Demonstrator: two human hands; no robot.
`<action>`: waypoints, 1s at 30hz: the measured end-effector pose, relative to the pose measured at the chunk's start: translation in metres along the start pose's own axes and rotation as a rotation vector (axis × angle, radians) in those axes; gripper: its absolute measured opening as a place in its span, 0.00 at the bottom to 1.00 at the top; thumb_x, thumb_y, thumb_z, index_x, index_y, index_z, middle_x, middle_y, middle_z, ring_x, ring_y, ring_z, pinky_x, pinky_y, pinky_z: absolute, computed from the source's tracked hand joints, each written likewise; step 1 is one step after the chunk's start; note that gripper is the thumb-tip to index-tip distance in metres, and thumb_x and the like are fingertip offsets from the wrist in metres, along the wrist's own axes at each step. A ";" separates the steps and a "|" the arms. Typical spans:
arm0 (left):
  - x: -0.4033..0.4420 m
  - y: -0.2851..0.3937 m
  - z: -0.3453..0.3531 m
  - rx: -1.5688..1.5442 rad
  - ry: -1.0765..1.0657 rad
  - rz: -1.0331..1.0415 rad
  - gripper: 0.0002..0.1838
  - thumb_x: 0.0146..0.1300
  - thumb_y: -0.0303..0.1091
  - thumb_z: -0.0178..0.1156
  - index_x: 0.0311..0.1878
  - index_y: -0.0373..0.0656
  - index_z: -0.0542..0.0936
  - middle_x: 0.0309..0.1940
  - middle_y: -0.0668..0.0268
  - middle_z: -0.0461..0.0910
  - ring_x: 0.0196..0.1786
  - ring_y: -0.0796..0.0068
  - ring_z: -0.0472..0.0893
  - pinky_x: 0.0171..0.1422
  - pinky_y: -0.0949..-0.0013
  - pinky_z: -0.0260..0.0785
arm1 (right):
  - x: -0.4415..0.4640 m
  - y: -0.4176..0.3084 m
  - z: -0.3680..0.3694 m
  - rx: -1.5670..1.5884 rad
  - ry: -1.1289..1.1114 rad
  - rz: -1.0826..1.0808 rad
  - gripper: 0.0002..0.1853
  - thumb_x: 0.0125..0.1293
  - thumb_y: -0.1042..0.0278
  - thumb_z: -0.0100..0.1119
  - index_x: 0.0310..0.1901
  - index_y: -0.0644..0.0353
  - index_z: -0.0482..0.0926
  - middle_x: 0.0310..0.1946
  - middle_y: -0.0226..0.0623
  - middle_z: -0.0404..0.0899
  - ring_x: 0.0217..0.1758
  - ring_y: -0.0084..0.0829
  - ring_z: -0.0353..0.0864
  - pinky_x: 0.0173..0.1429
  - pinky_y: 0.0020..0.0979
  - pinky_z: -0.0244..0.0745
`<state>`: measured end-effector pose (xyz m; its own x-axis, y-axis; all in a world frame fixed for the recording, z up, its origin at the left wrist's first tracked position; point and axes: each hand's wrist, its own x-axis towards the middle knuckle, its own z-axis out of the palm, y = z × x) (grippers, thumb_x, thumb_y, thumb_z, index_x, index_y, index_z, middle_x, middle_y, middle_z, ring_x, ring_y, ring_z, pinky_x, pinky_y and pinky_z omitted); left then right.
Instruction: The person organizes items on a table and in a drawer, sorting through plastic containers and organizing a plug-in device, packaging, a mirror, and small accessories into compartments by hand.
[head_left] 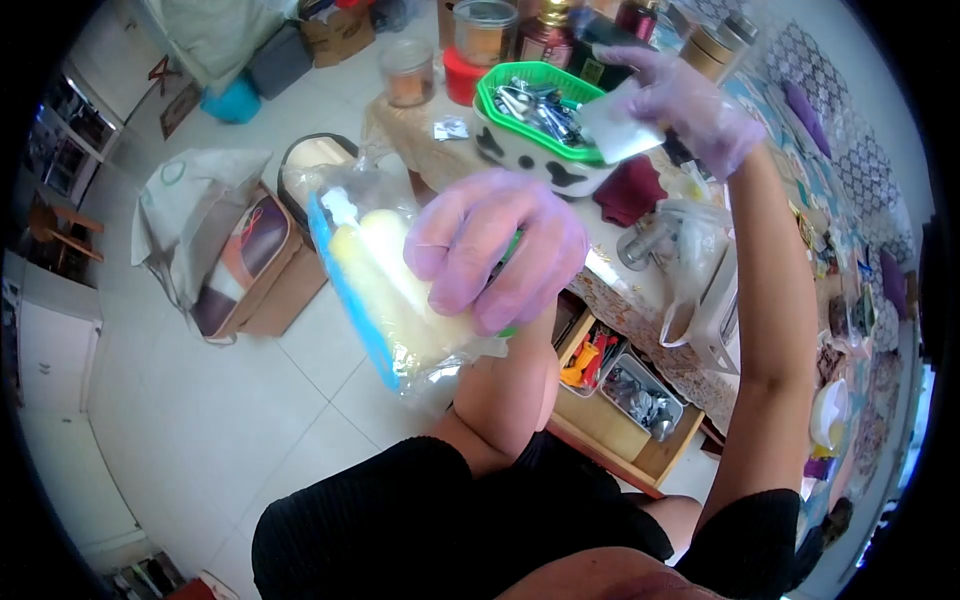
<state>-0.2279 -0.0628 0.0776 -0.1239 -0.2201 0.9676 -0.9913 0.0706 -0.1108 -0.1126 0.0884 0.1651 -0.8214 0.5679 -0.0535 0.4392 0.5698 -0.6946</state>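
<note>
My left hand [505,245], in a thin purple glove, is closed at the side of a clear plastic bag [350,300] with a blue edge. White and pale yellow bottles [385,250] show inside, one with a pump top. A bit of green shows between my fingers; what it belongs to is hidden. My right hand [700,110], gloved too, grips a white flat piece [622,125] beside a green basket [490,100]. Small metal and plastic items [540,108] fill the basket, which sits in a white tub with black markings [520,160].
Clear jars [407,75], a dark red cloth [630,190] and a plastic bag [690,250] sit on the table. An open drawer [590,415] below holds trays of small items. A box with a grey bag [200,220] stands on the floor.
</note>
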 end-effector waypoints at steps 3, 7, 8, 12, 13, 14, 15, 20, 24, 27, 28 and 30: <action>-0.003 0.003 -0.004 -0.031 -0.043 -0.062 0.08 0.66 0.34 0.64 0.48 0.49 0.80 0.45 0.67 0.83 0.51 0.61 0.81 0.42 0.69 0.81 | -0.014 0.000 -0.007 0.244 -0.040 0.015 0.32 0.57 0.69 0.67 0.66 0.60 0.75 0.50 0.41 0.81 0.51 0.30 0.79 0.60 0.30 0.74; -0.003 0.001 -0.008 -0.019 -0.068 -0.091 0.09 0.66 0.34 0.64 0.48 0.49 0.79 0.49 0.67 0.82 0.52 0.61 0.80 0.43 0.68 0.81 | -0.036 0.000 -0.013 0.255 0.073 0.036 0.24 0.61 0.66 0.64 0.59 0.66 0.79 0.48 0.40 0.82 0.49 0.29 0.81 0.57 0.30 0.76; -0.003 0.000 -0.008 -0.015 -0.069 -0.090 0.09 0.66 0.34 0.64 0.48 0.49 0.80 0.49 0.67 0.82 0.51 0.61 0.80 0.44 0.68 0.81 | -0.036 0.006 -0.015 0.264 0.104 0.039 0.23 0.62 0.65 0.65 0.57 0.65 0.80 0.46 0.38 0.82 0.47 0.27 0.81 0.55 0.29 0.76; -0.004 -0.007 -0.007 -0.040 -0.043 -0.087 0.08 0.66 0.34 0.64 0.47 0.49 0.80 0.48 0.67 0.82 0.51 0.61 0.80 0.43 0.68 0.80 | -0.027 0.024 -0.010 0.440 0.245 -0.015 0.11 0.64 0.68 0.65 0.46 0.59 0.80 0.36 0.28 0.80 0.39 0.20 0.78 0.47 0.24 0.74; -0.006 -0.009 -0.006 -0.044 -0.024 -0.083 0.08 0.66 0.33 0.64 0.47 0.49 0.80 0.48 0.67 0.82 0.51 0.62 0.80 0.42 0.68 0.80 | -0.019 0.032 -0.010 0.544 0.297 -0.107 0.08 0.65 0.70 0.65 0.43 0.59 0.80 0.33 0.25 0.79 0.36 0.19 0.77 0.44 0.23 0.73; -0.007 -0.009 -0.006 -0.046 -0.005 -0.081 0.07 0.66 0.33 0.64 0.46 0.49 0.80 0.47 0.67 0.82 0.51 0.62 0.80 0.42 0.68 0.80 | -0.010 0.037 -0.011 0.581 0.279 -0.109 0.06 0.67 0.70 0.64 0.41 0.55 0.77 0.33 0.23 0.76 0.37 0.19 0.77 0.45 0.24 0.75; -0.009 -0.008 -0.006 -0.045 -0.005 -0.083 0.07 0.66 0.33 0.64 0.46 0.49 0.80 0.47 0.67 0.82 0.51 0.62 0.80 0.42 0.68 0.80 | -0.008 0.044 -0.008 0.582 0.278 -0.111 0.06 0.67 0.70 0.64 0.41 0.55 0.77 0.33 0.23 0.76 0.37 0.19 0.77 0.45 0.24 0.75; -0.006 -0.007 0.003 -0.001 0.097 -0.020 0.06 0.65 0.34 0.65 0.44 0.49 0.81 0.44 0.67 0.83 0.45 0.63 0.82 0.40 0.68 0.80 | -0.042 0.040 -0.011 0.469 0.420 -0.064 0.07 0.68 0.65 0.62 0.44 0.53 0.76 0.40 0.24 0.76 0.44 0.20 0.77 0.54 0.27 0.77; 0.008 0.001 0.014 -0.067 0.014 0.033 0.07 0.66 0.33 0.63 0.43 0.40 0.81 0.45 0.62 0.84 0.40 0.64 0.86 0.40 0.71 0.80 | -0.116 0.031 -0.015 0.320 0.648 -0.042 0.10 0.68 0.62 0.60 0.46 0.57 0.77 0.41 0.26 0.75 0.45 0.20 0.75 0.55 0.26 0.71; 0.012 0.018 0.037 0.100 0.233 -0.137 0.07 0.66 0.33 0.62 0.41 0.40 0.82 0.44 0.62 0.85 0.43 0.64 0.86 0.39 0.71 0.81 | -0.187 0.050 -0.017 0.059 0.844 0.106 0.08 0.67 0.67 0.62 0.43 0.60 0.77 0.39 0.27 0.75 0.43 0.19 0.71 0.53 0.22 0.67; 0.009 0.019 0.036 0.099 0.220 -0.088 0.07 0.66 0.33 0.63 0.41 0.40 0.82 0.44 0.62 0.85 0.43 0.64 0.86 0.39 0.70 0.81 | -0.213 0.072 -0.019 -0.022 0.900 0.118 0.05 0.67 0.71 0.62 0.41 0.61 0.77 0.37 0.26 0.75 0.42 0.19 0.72 0.51 0.23 0.67; 0.004 0.022 0.033 0.098 0.197 0.007 0.07 0.65 0.33 0.63 0.40 0.40 0.82 0.44 0.62 0.85 0.43 0.64 0.86 0.39 0.70 0.81 | -0.258 0.098 -0.013 -0.231 0.972 0.275 0.02 0.66 0.77 0.61 0.39 0.61 0.78 0.35 0.25 0.76 0.39 0.19 0.73 0.48 0.23 0.70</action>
<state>-0.2518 -0.0942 0.0711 -0.1295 -0.0251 0.9913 -0.9912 -0.0256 -0.1302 0.1474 0.0057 0.1202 -0.0788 0.8714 0.4843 0.7105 0.3899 -0.5858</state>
